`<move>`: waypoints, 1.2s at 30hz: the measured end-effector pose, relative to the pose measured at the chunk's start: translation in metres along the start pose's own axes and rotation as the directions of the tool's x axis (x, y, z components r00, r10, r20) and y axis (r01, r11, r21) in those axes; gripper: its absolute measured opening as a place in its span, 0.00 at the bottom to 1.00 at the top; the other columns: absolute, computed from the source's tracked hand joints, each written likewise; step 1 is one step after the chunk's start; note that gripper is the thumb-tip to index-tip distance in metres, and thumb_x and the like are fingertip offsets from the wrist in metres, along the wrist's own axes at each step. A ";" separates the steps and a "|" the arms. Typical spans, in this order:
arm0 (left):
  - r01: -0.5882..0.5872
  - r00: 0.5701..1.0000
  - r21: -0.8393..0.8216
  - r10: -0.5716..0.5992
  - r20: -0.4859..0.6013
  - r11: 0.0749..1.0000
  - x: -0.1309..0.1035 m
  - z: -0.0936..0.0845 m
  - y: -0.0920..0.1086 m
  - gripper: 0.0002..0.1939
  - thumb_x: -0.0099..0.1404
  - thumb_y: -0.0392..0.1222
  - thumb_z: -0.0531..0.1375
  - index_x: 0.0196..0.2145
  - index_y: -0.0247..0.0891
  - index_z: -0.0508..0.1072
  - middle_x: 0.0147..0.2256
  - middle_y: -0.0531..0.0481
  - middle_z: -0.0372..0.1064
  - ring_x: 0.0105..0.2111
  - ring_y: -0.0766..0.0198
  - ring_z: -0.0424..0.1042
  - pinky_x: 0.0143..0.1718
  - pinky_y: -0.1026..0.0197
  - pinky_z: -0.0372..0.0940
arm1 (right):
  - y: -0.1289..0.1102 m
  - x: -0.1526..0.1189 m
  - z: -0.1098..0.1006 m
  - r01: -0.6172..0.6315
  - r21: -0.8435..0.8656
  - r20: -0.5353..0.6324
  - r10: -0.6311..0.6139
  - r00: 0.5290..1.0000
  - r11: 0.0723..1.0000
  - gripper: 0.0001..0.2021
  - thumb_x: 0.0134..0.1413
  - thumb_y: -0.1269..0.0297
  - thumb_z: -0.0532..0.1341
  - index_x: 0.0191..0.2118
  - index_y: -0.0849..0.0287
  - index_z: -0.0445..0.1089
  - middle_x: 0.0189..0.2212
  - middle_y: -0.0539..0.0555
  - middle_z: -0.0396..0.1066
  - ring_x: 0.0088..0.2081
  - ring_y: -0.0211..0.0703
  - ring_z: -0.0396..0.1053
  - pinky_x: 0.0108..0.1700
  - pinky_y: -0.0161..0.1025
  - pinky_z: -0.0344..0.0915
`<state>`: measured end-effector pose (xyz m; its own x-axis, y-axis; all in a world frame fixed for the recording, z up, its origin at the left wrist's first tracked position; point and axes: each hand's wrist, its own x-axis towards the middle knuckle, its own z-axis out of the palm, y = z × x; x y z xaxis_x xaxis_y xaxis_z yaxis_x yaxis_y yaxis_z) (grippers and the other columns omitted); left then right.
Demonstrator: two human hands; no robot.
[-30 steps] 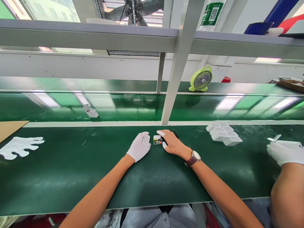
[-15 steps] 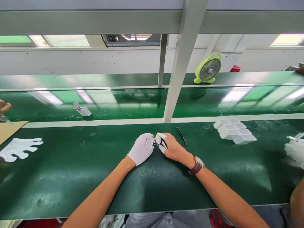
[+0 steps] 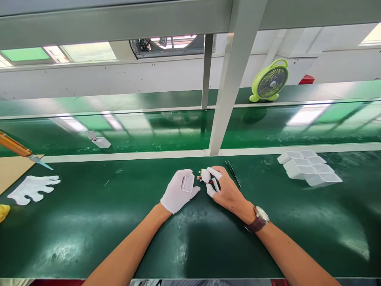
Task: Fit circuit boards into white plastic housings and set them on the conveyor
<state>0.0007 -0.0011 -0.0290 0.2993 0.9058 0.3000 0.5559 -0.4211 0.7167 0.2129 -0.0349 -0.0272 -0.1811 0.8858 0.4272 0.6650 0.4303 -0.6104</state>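
My left hand [image 3: 179, 191], in a white glove, holds a small white rectangular casing [image 3: 188, 182] with its open side up. Just right of it, my right hand [image 3: 224, 188], with white covers on some fingertips, grips a small electronic assembly [image 3: 204, 175] that has a pale block, a yellow part and thin wires. A narrow gap separates the assembly from the casing. Black tweezers [image 3: 233, 173] lie on the green table beyond my right hand.
White open boxes [image 3: 308, 169] stand at the right. A white glove [image 3: 34, 188] and an orange-handled tool [image 3: 18, 147] are at the left. On the green ledge behind sits a white device [image 3: 101, 142]; a green fan [image 3: 269, 81] stands farther back, right of a post [image 3: 226, 87].
My hands have moved apart, and the assembly has come away rightward from the casing. The view has shifted. The other person's gloved hand at the right has left view; the orange-handled tool shows at the left.
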 end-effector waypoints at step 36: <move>-0.436 0.874 0.181 0.462 -0.149 0.882 -0.002 0.002 -0.006 0.30 0.60 0.36 0.65 0.58 0.42 0.60 0.45 0.42 0.67 0.46 0.53 0.72 0.45 0.50 0.73 | -0.039 -0.011 -0.012 0.343 0.048 -0.156 -0.332 0.930 0.938 0.34 0.55 0.79 0.62 0.67 0.58 0.56 0.53 0.64 0.69 0.54 0.53 0.71 0.53 0.51 0.75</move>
<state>-0.0011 -0.0002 -0.0350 0.4029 0.6040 0.6877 0.4998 -0.7746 0.3875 0.1978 -0.0636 0.0004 -0.2763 0.6539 0.7044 0.5273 0.7159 -0.4577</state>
